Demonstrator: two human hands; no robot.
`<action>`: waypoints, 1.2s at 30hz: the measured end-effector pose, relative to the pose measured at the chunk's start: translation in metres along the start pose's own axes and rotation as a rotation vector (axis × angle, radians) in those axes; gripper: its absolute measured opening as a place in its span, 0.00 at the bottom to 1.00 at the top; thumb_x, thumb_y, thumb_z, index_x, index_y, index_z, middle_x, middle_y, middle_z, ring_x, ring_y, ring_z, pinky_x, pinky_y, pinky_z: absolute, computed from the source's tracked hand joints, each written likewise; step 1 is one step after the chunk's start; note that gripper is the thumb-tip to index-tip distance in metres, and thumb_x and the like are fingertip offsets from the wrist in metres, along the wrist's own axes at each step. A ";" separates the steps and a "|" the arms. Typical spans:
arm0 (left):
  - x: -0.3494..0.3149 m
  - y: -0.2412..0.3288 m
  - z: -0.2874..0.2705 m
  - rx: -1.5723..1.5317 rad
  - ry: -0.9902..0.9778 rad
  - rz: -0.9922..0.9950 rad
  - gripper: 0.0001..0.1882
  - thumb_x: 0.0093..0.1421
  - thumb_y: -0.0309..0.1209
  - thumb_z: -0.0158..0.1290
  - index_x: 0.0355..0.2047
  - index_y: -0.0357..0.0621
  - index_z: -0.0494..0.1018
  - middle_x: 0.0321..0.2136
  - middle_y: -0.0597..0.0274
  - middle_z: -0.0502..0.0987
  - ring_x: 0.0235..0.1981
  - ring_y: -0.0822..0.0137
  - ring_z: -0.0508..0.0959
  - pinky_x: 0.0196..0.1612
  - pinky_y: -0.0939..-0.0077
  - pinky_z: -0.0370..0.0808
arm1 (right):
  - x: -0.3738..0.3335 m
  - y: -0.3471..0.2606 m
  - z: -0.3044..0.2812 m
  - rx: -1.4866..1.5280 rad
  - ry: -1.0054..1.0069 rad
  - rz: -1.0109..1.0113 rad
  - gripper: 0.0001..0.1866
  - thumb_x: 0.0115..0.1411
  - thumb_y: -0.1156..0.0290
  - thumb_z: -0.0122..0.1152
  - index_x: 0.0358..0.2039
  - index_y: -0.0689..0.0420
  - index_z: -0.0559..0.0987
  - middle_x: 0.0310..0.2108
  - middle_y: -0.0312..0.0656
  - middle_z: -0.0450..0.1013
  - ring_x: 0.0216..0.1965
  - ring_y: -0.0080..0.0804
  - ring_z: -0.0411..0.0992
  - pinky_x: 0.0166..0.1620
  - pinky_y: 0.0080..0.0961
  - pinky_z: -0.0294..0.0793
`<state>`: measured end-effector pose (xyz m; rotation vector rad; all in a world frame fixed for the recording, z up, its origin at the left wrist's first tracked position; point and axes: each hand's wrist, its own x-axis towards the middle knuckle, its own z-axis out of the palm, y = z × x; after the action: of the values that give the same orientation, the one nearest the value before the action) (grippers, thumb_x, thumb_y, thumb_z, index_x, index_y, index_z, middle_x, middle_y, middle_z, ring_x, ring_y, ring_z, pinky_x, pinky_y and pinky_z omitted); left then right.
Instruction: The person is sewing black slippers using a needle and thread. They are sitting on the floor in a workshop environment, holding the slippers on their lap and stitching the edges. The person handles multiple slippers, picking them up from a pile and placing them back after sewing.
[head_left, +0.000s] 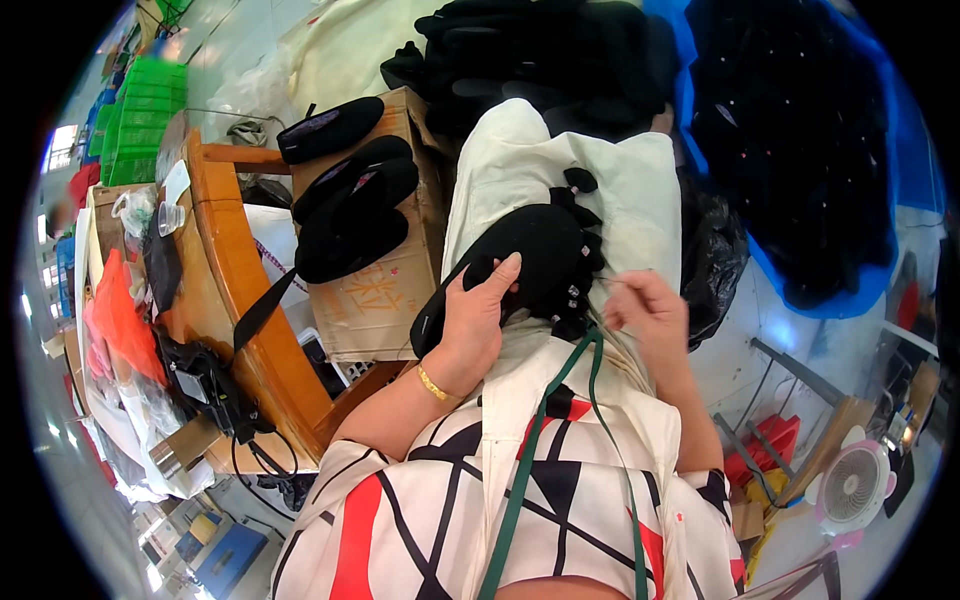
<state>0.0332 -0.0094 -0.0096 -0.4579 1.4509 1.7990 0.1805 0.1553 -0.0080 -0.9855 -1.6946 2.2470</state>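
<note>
A black cloth shoe [540, 235] lies on the white cloth [640, 190] over my lap, its toe pointing up and to the right. My left hand [475, 315] is closed around the shoe, with the thumb on top. Several small black bows [580, 180] with shiny centres sit in a row along the shoe's right side. Just right of the bows is my right hand [650, 310], fingers pinched together; a thin thread-like line seems to run from the fingertips, but what they grip is too small to make out. A green strap [545, 410] hangs down my front.
Several black shoes [355, 190] rest on a cardboard box [370, 310] at left, beside a wooden frame [240, 320]. Black items are heaped [540, 60] ahead. A blue bag [690, 110] of black pieces stands at right, near a black plastic bag [715, 270] and a fan [852, 482].
</note>
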 end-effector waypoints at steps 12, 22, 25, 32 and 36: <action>0.000 0.001 0.002 -0.012 0.002 0.004 0.07 0.56 0.29 0.64 0.33 0.45 0.77 0.29 0.70 0.76 0.32 0.74 0.71 0.39 0.78 0.68 | 0.030 0.002 0.058 -0.272 -0.200 0.040 0.07 0.62 0.74 0.56 0.38 0.61 0.78 0.19 0.33 0.70 0.19 0.15 0.62 0.24 0.18 0.62; 0.000 0.002 0.002 -0.005 -0.003 0.000 0.08 0.56 0.29 0.65 0.34 0.45 0.77 0.28 0.70 0.76 0.32 0.75 0.71 0.39 0.78 0.67 | 0.034 0.007 0.055 -0.288 -0.231 0.032 0.06 0.64 0.74 0.55 0.39 0.60 0.78 0.17 0.28 0.69 0.18 0.12 0.63 0.23 0.15 0.63; 0.000 0.002 0.002 -0.008 -0.004 0.003 0.08 0.56 0.29 0.64 0.34 0.45 0.77 0.28 0.70 0.76 0.32 0.75 0.71 0.39 0.79 0.67 | 0.034 0.005 0.056 -0.298 -0.228 0.026 0.06 0.64 0.74 0.55 0.39 0.61 0.79 0.17 0.28 0.69 0.18 0.12 0.63 0.23 0.15 0.63; 0.000 0.001 -0.001 -0.012 -0.011 -0.006 0.08 0.56 0.29 0.64 0.34 0.45 0.77 0.28 0.70 0.75 0.32 0.75 0.71 0.39 0.79 0.67 | 0.037 -0.002 0.056 -0.170 -0.261 0.170 0.07 0.62 0.75 0.55 0.37 0.62 0.78 0.17 0.29 0.69 0.17 0.12 0.62 0.22 0.16 0.62; -0.004 -0.003 0.002 -0.028 0.132 -0.049 0.14 0.55 0.27 0.66 0.40 0.39 0.75 0.31 0.67 0.77 0.33 0.73 0.72 0.43 0.77 0.69 | 0.047 -0.011 0.051 0.016 -0.348 0.359 0.06 0.61 0.75 0.53 0.36 0.62 0.77 0.17 0.30 0.68 0.16 0.13 0.62 0.21 0.17 0.62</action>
<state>0.0388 -0.0086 -0.0083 -0.6314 1.4920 1.7805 0.1118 0.1414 -0.0093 -1.0104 -1.7356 2.7990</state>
